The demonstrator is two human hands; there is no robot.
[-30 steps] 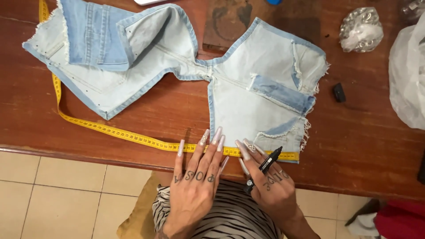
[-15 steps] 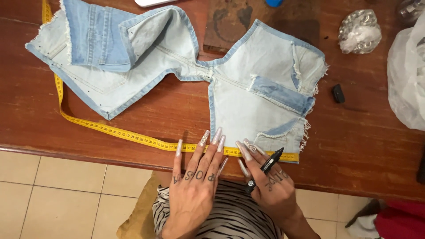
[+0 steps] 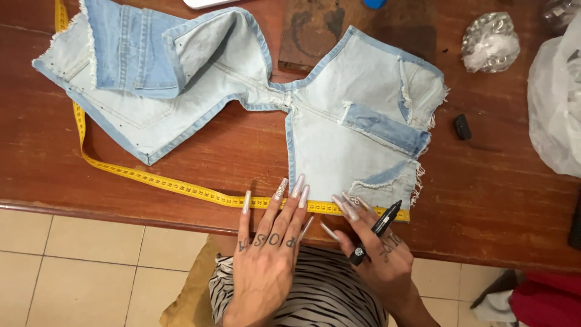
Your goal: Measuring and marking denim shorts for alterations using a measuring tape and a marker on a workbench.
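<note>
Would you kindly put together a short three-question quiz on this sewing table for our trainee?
1. True or false: the yellow tape measure runs along the table's near edge, under the left hand's fingertips.
2. What does the right hand hold? A) scissors B) black marker C) needle
3. Fill in: the light blue ____ garment lies spread on the wooden table.

Key: 1 true; 2 B; 3 denim.

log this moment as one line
left hand: pressing yellow tape measure | right hand: holding black marker | denim piece: flat on table
</note>
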